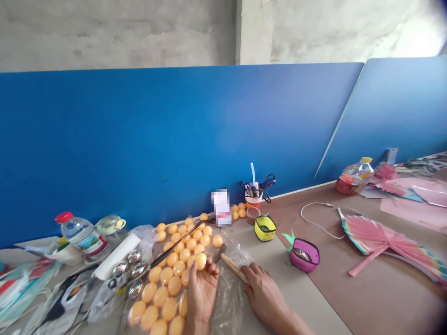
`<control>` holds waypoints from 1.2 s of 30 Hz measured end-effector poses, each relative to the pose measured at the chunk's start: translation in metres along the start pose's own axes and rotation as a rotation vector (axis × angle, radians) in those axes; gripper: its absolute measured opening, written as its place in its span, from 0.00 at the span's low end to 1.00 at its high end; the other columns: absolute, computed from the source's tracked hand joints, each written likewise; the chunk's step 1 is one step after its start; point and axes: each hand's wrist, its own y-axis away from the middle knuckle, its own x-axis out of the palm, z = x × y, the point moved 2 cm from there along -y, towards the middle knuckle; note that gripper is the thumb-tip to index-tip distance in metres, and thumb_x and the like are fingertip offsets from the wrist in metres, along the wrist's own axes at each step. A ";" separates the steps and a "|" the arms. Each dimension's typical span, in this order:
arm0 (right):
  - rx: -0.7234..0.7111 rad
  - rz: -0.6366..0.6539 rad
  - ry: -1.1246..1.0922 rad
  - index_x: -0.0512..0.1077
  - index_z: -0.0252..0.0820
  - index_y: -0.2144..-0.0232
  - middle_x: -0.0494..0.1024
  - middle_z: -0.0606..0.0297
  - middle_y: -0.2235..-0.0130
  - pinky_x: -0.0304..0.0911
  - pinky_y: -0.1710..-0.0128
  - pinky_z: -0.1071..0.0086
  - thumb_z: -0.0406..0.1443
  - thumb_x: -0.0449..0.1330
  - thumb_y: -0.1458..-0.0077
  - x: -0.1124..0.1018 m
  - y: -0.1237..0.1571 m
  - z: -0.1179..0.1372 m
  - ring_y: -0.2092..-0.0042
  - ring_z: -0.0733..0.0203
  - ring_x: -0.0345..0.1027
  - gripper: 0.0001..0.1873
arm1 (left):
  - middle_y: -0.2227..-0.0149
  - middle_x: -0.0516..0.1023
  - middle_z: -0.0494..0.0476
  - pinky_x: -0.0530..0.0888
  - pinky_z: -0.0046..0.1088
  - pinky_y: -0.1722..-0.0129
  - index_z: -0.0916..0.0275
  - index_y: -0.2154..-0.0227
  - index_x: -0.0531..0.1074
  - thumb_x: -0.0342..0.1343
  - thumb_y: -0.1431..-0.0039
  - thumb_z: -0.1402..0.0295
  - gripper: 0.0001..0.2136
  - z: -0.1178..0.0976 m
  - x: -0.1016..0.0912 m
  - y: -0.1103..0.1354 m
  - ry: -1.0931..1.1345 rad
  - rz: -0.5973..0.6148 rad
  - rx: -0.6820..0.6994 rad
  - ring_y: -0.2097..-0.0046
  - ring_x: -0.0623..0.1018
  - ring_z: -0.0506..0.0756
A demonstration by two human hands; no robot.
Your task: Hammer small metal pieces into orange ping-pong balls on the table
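Note:
My left hand (203,294) is turned palm up, with an orange ping-pong ball (200,261) between its thumb and curled fingers. Many similar ping-pong balls (169,309) lie under clear plastic to its left. My right hand (262,289) is closed around the wooden handle of a hammer (234,270). The hammer's dark head (219,253) lies close to the left fingertips. Crumpled clear plastic (228,298) spreads under and between both hands. A small purple felt basket (305,263) with a silver ball inside and a yellow one (265,229) stand beyond my right hand.
Shiny silver balls (135,288), a white roll (117,256) and a water bottle (85,236) crowd the left side. A cup of tools (253,197) stands by the blue partition (157,139). A pink fan (384,242) and a drink bottle (355,176) lie to the right.

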 end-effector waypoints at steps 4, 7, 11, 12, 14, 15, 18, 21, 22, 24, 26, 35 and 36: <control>-0.010 0.013 -0.005 0.74 0.44 0.54 0.77 0.55 0.54 0.60 0.49 0.62 0.28 0.54 0.48 -0.002 -0.001 0.001 0.50 0.47 0.70 0.19 | 0.71 0.75 0.54 0.73 0.27 0.71 0.63 0.69 0.76 0.64 0.49 0.66 0.07 -0.002 0.001 0.000 0.004 0.057 -0.032 0.73 0.72 0.50; -0.050 0.028 -0.029 0.74 0.42 0.53 0.78 0.52 0.53 0.61 0.49 0.61 0.30 0.56 0.50 -0.002 0.000 0.000 0.50 0.45 0.71 0.20 | 0.71 0.76 0.56 0.74 0.28 0.72 0.63 0.66 0.77 0.64 0.51 0.66 0.10 0.000 -0.001 -0.001 -0.035 0.074 -0.052 0.74 0.73 0.51; -0.095 0.013 -0.092 0.72 0.38 0.48 0.79 0.48 0.50 0.61 0.48 0.62 0.32 0.59 0.51 -0.002 -0.001 -0.001 0.48 0.44 0.72 0.26 | 0.68 0.80 0.58 0.77 0.31 0.67 0.61 0.61 0.78 0.64 0.54 0.72 0.14 0.005 -0.006 -0.005 -0.101 0.042 -0.036 0.69 0.79 0.55; -0.095 0.005 -0.102 0.72 0.38 0.47 0.79 0.49 0.50 0.62 0.50 0.64 0.33 0.59 0.51 -0.002 -0.001 -0.002 0.49 0.45 0.73 0.26 | 0.67 0.81 0.58 0.78 0.33 0.64 0.60 0.61 0.78 0.63 0.55 0.73 0.14 0.006 -0.008 -0.006 -0.110 0.037 -0.029 0.66 0.80 0.56; -0.075 -0.007 -0.124 0.73 0.40 0.49 0.82 0.52 0.55 0.63 0.55 0.66 0.32 0.58 0.50 -0.001 -0.002 -0.003 0.54 0.48 0.76 0.24 | 0.65 0.82 0.58 0.79 0.36 0.59 0.59 0.63 0.78 0.63 0.55 0.75 0.13 0.009 -0.010 -0.008 -0.123 0.047 -0.017 0.61 0.81 0.59; -0.062 -0.014 -0.141 0.74 0.41 0.50 0.83 0.54 0.59 0.64 0.58 0.67 0.33 0.56 0.48 -0.001 -0.003 -0.004 0.57 0.50 0.77 0.22 | 0.64 0.82 0.57 0.79 0.37 0.57 0.59 0.65 0.78 0.63 0.55 0.76 0.12 0.010 -0.010 -0.008 -0.126 0.056 -0.009 0.59 0.82 0.60; -0.047 -0.063 -0.207 0.75 0.41 0.52 0.83 0.59 0.67 0.63 0.62 0.69 0.35 0.50 0.42 -0.002 -0.005 -0.005 0.64 0.54 0.77 0.19 | 0.65 0.82 0.58 0.78 0.39 0.55 0.61 0.68 0.77 0.64 0.58 0.76 0.11 0.010 -0.008 -0.005 -0.138 0.064 -0.001 0.59 0.82 0.60; -0.102 -0.093 -0.268 0.75 0.36 0.53 0.82 0.58 0.69 0.63 0.63 0.68 0.36 0.48 0.41 -0.002 -0.006 -0.005 0.66 0.55 0.75 0.21 | 0.66 0.82 0.57 0.78 0.36 0.58 0.61 0.71 0.76 0.66 0.61 0.76 0.11 0.010 -0.003 -0.001 -0.132 0.052 -0.033 0.62 0.81 0.58; -0.123 -0.091 -0.285 0.75 0.35 0.53 0.81 0.58 0.69 0.63 0.63 0.68 0.36 0.48 0.41 -0.002 -0.007 -0.005 0.67 0.55 0.75 0.21 | 0.66 0.81 0.56 0.77 0.35 0.59 0.61 0.72 0.75 0.66 0.61 0.75 0.10 0.009 -0.001 0.000 -0.135 0.055 -0.030 0.63 0.81 0.57; -0.158 -0.088 -0.310 0.75 0.36 0.54 0.81 0.58 0.70 0.63 0.64 0.68 0.36 0.48 0.42 0.000 -0.008 -0.005 0.68 0.56 0.74 0.20 | 0.68 0.79 0.55 0.77 0.33 0.61 0.62 0.75 0.73 0.66 0.60 0.73 0.08 0.008 0.002 0.002 -0.159 0.075 -0.020 0.65 0.79 0.55; -0.178 -0.093 -0.325 0.75 0.36 0.54 0.80 0.60 0.71 0.63 0.64 0.68 0.35 0.48 0.42 0.002 -0.009 -0.004 0.69 0.57 0.73 0.20 | 0.69 0.78 0.54 0.76 0.32 0.62 0.63 0.77 0.72 0.66 0.61 0.74 0.08 0.008 0.005 0.002 -0.183 0.113 -0.026 0.67 0.78 0.54; -0.197 -0.081 -0.273 0.73 0.34 0.52 0.77 0.64 0.73 0.61 0.66 0.70 0.30 0.49 0.44 0.006 -0.009 0.002 0.70 0.59 0.70 0.21 | 0.81 0.71 0.49 0.68 0.25 0.75 0.63 0.74 0.72 0.64 0.55 0.69 0.07 0.010 0.008 0.003 -0.296 0.130 -0.019 0.78 0.72 0.51; -0.196 -0.079 -0.269 0.73 0.34 0.52 0.77 0.63 0.73 0.62 0.66 0.70 0.30 0.49 0.44 0.006 -0.009 0.003 0.70 0.59 0.71 0.21 | 0.81 0.71 0.49 0.67 0.25 0.76 0.63 0.73 0.72 0.64 0.54 0.68 0.07 0.011 0.008 0.003 -0.312 0.135 -0.005 0.78 0.72 0.51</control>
